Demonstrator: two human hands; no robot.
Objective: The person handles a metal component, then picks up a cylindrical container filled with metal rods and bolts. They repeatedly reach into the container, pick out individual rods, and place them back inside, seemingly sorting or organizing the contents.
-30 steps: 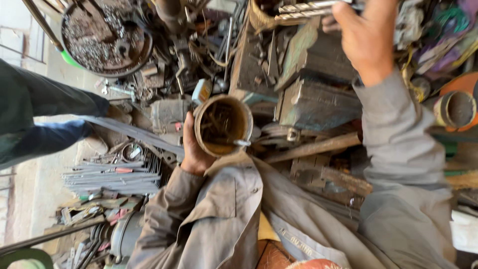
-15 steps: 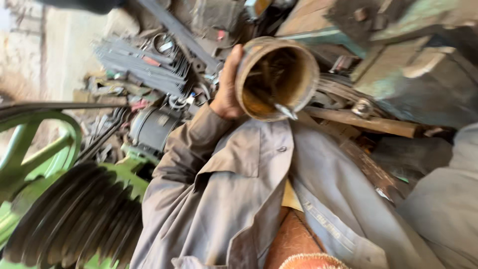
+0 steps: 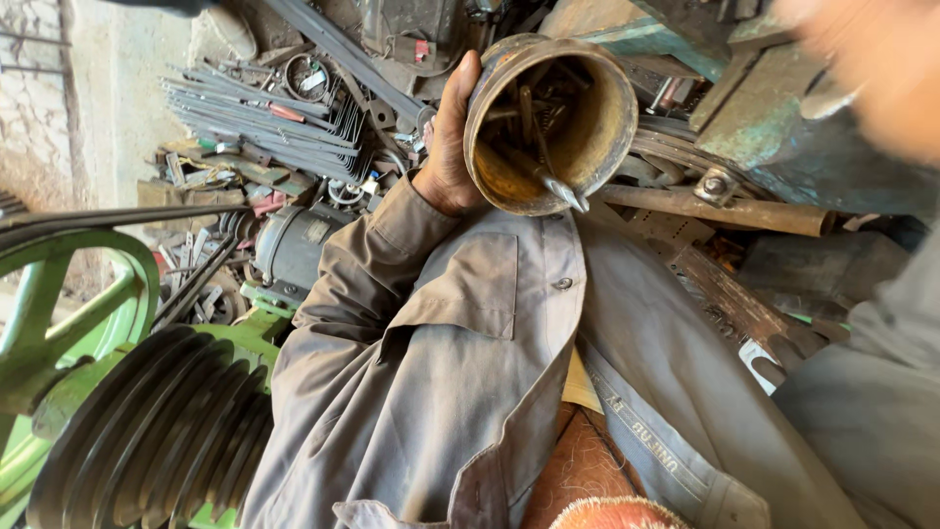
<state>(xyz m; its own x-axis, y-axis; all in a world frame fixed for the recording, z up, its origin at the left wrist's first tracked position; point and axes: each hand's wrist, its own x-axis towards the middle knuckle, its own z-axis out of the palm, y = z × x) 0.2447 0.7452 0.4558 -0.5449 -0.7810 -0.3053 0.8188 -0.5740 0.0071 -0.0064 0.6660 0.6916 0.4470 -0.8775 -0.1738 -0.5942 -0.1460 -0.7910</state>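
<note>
I wore a grey-brown work shirt (image 3: 441, 392), creased and dusty, with a long sleeve (image 3: 343, 284) ending in a buttoned cuff at my left wrist. A patch pocket (image 3: 470, 284) sat on the chest in the middle of the frame, and a small dark button (image 3: 562, 283) lay beside its stitched edge. My other sleeve (image 3: 862, 431) showed grey at the lower right.

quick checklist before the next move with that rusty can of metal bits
1. Left hand grips the rusty can by its side: ok.
2. Can tilted, mouth facing the camera, contents could slide out: not ok.
3. A metal rod pokes past the rim: not ok.
4. Right hand is blurred at the top right, state unclear: cannot tell.
5. Grey shirt lies directly under the can's mouth: not ok.
</note>
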